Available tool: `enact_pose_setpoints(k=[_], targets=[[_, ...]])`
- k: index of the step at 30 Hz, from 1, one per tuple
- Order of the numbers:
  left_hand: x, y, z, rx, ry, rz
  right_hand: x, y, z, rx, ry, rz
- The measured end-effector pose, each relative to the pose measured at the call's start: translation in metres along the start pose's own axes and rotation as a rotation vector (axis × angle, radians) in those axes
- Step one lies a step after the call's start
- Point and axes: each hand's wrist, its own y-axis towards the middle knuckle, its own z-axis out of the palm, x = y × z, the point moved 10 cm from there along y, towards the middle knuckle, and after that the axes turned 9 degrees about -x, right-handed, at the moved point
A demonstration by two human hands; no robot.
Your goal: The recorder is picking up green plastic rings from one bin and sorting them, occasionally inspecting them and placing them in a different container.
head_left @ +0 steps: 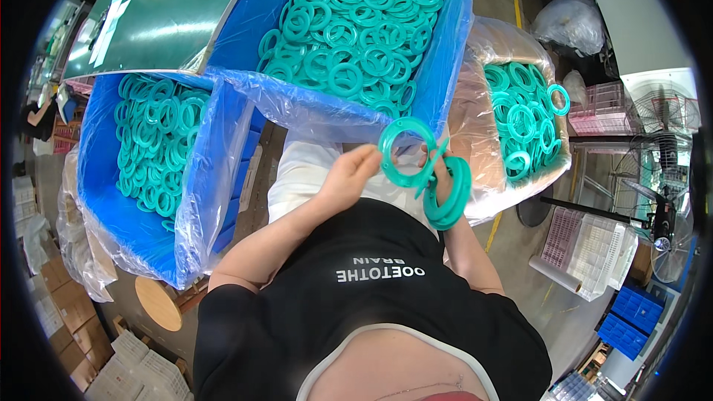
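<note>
The left hand (349, 176) pinches a single teal ring (406, 152) at its left edge. The right hand (443, 178), just beside it, is closed on a stack of teal rings (449, 197).

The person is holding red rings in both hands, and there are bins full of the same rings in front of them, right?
Not quite: the rings are teal green, not red. The head view shows the left hand pinching one teal ring while the right hand grips a stack of teal rings. The blue-lined bins in front do hold the same rings.
</note>
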Motion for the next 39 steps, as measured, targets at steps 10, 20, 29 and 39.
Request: enact_pose_setpoints(k=[10,20,29,39], targets=[[0.017,-0.01,-0.007,0.094,-0.332,-0.451,0.001,-0.02,0.018,0.171,0.138,0.251],[0.042,-0.002,-0.015,-0.064,-0.106,-0.262,0.022,-0.033,0.014,0.05,0.059,0.021],[0.043,0.005,0.001,0.051,0.113,-0.264,0.021,-0.024,-0.013,0.008,-0.019,-0.07],[-0.018,0.019,0.0,-0.122,0.343,0.05,0.017,-0.026,-0.026,-0.098,0.102,-0.042]])
